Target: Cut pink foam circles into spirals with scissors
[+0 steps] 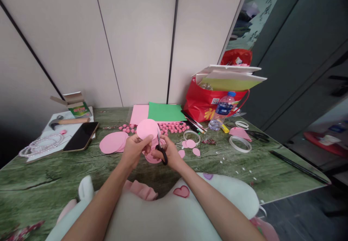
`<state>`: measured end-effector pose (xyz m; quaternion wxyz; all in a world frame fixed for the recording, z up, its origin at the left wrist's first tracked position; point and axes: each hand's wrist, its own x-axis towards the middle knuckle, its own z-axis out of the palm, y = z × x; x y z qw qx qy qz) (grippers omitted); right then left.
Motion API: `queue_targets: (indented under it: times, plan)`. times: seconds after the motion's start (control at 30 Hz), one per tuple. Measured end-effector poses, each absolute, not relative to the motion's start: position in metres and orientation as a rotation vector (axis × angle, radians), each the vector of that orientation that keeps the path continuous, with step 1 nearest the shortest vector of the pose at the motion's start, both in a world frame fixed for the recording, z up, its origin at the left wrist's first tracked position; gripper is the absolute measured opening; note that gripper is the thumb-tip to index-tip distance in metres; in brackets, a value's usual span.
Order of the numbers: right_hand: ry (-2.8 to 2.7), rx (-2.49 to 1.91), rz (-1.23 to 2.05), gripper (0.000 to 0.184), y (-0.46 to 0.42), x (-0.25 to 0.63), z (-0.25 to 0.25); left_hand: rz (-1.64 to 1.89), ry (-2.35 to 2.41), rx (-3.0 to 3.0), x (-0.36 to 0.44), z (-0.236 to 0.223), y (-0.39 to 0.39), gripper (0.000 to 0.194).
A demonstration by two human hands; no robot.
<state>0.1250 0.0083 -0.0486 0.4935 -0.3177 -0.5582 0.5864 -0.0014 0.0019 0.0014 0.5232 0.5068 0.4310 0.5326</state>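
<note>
Just beyond the fingers of the left hand (133, 149), which are pinching its near edge, the pink paper circle (147, 128) is facing the camera. The right hand (170, 152) is gripping the scissors (164, 157), fingers curling around the black handles; the blades are pointing away from the body beside the circle's right edge, their long axis leaning slightly left.

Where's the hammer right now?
Head view, far left of the table: the hammer lies on a white sheet, between the open green-and-white box behind it and the black phone in front.
</note>
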Motion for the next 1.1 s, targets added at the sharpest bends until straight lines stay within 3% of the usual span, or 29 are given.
queue_targets:
  times: [0.37, 0.73, 1.1]
  plan:
    - [-1.319, -0.710, 1.428, 0.063, 0.006, 0.125, -0.043, 1.261, 1.189, 1.270, -0.002, -0.004, 0.005, 0.025]
    - [-1.361, -0.696, 1.442, 0.044, 0.008, 0.126, -0.038, 1.233, 1.201, 1.273, -0.001, 0.003, 0.005, 0.023]
    - [-1.340, -0.690, 1.453, 0.037, 0.009, 0.128, -0.042, 1.235, 1.148, 1.238, -0.001, 0.004, 0.006, 0.019]
